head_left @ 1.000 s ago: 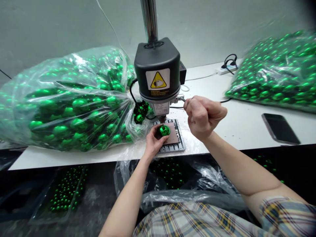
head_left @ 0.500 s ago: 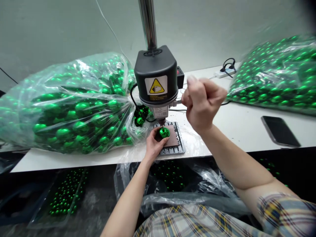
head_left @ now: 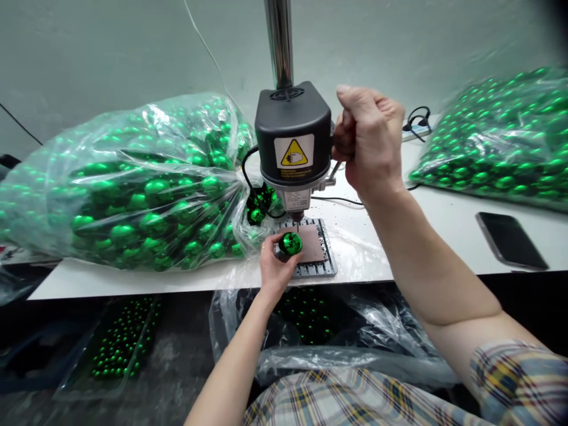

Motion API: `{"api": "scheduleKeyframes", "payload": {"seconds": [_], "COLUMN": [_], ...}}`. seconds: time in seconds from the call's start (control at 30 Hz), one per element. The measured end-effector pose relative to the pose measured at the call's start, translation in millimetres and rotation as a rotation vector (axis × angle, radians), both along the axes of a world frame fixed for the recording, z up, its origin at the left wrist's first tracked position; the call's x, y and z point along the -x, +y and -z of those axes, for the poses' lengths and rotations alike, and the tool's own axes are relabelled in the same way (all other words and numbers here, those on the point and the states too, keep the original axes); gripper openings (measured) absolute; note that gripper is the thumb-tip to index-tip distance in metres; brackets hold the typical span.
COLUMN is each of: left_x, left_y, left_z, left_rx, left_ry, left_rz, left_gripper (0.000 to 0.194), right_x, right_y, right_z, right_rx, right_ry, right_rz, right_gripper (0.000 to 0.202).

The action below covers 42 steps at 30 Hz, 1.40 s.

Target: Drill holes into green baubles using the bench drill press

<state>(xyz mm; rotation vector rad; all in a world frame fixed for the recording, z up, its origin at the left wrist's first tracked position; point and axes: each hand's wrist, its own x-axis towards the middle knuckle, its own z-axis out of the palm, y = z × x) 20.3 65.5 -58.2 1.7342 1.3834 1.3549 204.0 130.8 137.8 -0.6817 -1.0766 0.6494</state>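
With my left hand [head_left: 276, 265] I am pinching a shiny green ball [head_left: 291, 243] between thumb and fingers. It is showing over the left part of a pinkish board [head_left: 313, 244], just beside the drill bit [head_left: 299, 226]; whether it is touching the board, I cannot tell. My right hand [head_left: 373, 133] is curling into a fist around the lever [head_left: 335, 172] at the side of the drill [head_left: 293, 127], my fingers hiding its upper end. Beneath the board, a slotted metal base [head_left: 331, 265] is resting on the white table [head_left: 444, 228]. Left of the drill, a big clear bag [head_left: 155, 183] of green balls is lying; another bag [head_left: 501, 142] is resting well to the right, behind a phone [head_left: 512, 239].
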Motion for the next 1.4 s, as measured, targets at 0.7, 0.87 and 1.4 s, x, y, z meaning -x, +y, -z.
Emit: {"api": "scheduleKeyframes", "payload": {"seconds": [0.7,0.87,1.4], "left_x": [18,19,17], "left_y": [-41,-44,-54], "left_z": [-30.9,-35.1,-40.2], "left_rx": [-0.210,-0.276,-0.262], "left_ry": [0.039,0.055,0.024], "left_rz": [-0.003,-0.043,-0.010], "left_gripper": [0.042,0.041,0.039], "right_x": [-5,-1,7], "right_y": [8,6,1], "right_z": [9.1,7.7,2.2], "right_rx": [-0.102,-0.121,-0.128], "right_ry": [-0.052,-0.009,0.125], "right_rz": [0.035,0.046,0.048], "right_gripper": [0.051,0.050,0.049]}}
